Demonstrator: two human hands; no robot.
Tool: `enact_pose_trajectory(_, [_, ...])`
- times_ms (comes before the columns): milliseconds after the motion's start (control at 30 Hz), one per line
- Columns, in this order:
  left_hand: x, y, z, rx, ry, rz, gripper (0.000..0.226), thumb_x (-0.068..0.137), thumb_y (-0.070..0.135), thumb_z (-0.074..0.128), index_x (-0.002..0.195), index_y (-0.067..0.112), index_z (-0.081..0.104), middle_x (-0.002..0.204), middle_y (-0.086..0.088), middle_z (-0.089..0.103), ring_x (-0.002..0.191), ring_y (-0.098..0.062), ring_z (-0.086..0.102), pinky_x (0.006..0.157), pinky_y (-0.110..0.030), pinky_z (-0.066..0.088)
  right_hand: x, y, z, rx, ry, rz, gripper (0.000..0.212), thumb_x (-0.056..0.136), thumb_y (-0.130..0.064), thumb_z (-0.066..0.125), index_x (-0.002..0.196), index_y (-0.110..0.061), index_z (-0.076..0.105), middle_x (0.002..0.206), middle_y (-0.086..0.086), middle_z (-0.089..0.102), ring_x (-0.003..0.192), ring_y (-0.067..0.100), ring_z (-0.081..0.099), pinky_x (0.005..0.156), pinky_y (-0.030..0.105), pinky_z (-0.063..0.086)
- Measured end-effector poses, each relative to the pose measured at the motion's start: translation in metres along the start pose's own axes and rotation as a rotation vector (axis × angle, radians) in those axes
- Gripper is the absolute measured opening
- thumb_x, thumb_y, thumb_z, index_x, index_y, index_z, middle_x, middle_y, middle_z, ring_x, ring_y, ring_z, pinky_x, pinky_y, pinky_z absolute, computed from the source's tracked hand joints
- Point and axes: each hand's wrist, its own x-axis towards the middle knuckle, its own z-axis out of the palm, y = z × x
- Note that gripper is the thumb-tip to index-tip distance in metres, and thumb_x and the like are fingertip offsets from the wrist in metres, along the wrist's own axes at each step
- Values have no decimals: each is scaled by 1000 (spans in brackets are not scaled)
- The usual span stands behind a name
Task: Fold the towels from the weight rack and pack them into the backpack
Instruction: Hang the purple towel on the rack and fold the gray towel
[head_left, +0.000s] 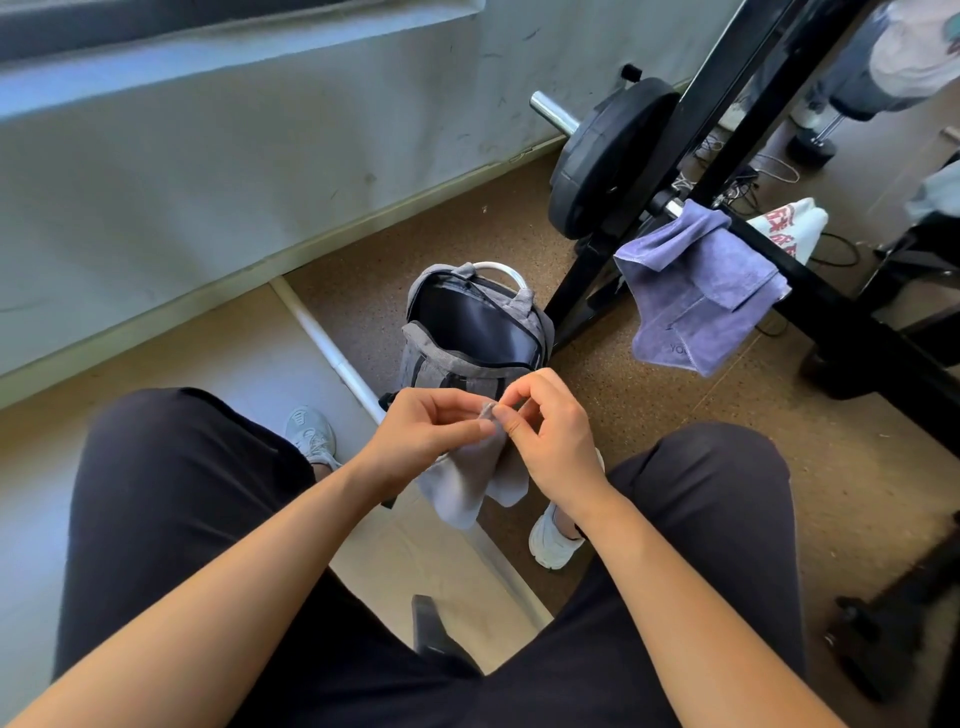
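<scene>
Both thumbs and forefingers pinch the top edge of the grey towel (467, 483), left hand (426, 431) and right hand (550, 431) meeting at one bunched corner, other fingers loosely curled; the cloth hangs down between the knees. Just past the hands the grey backpack (415, 358) stands on the floor, unzipped, main compartment gaping with dark lining showing. Right of it, a purple towel (696, 296) is draped over the weight rack (831, 306) bar, a white towel with red print (789, 228) just behind it, the weight plate (608, 156) further back.
</scene>
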Motion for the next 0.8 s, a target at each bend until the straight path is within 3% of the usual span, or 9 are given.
enact_pose_trajectory(100, [-2,1,1,93,22,83,17,89,7,77,106,9,79,100,-11,80,99,-27,76,92,-43,59,0,2,-2,86,-80,92,21,91,-15,71,111,-17,62,107,-6,62,64,13,58,67,26,50])
enact_pose_trajectory(200, [-3,2,0,177,44,182,14,91,7,76,105,8,79,97,-9,80,95,-30,76,90,-46,61,1,1,-7,310,-318,233,50,88,-5,70,134,-20,55,122,-6,65,65,6,57,68,24,50])
enact_pose_trajectory(300, [-2,2,1,226,63,199,12,91,5,76,101,10,79,92,-10,78,89,-36,74,85,-54,58,0,4,-5,315,-448,286,45,88,-7,73,130,-20,61,116,-1,71,99,11,70,89,29,56])
enact_pose_trajectory(367, [-2,0,1,257,51,209,11,92,7,76,99,13,80,92,-8,77,86,-35,73,81,-55,58,0,4,-3,286,-427,315,31,91,-12,72,121,-20,68,105,0,74,102,11,70,91,31,57])
enact_pose_trajectory(467, [-2,0,2,276,48,219,7,93,15,76,97,18,79,93,-5,77,79,-35,68,72,-46,54,2,2,-4,171,-397,283,17,94,-16,69,110,-19,73,93,-1,72,88,1,65,77,18,50])
enact_pose_trajectory(600, [0,3,3,285,13,230,8,94,15,74,102,16,76,90,3,74,72,-16,62,68,-27,50,3,11,-5,-94,-362,249,7,93,-33,68,99,-33,72,100,0,57,95,14,56,80,30,44])
enact_pose_trajectory(700, [3,2,-2,225,-84,118,27,93,11,73,118,16,65,93,-1,63,74,-18,57,70,-25,50,0,12,-8,-14,-320,207,14,95,-26,67,104,-33,74,104,-7,64,102,12,60,89,32,49])
enact_pose_trajectory(800, [7,-7,-9,403,-182,33,31,89,12,76,112,24,59,97,-11,62,76,-16,59,70,-30,53,2,8,-14,131,-247,178,16,99,-15,61,103,-25,73,94,-11,70,93,5,64,81,22,49])
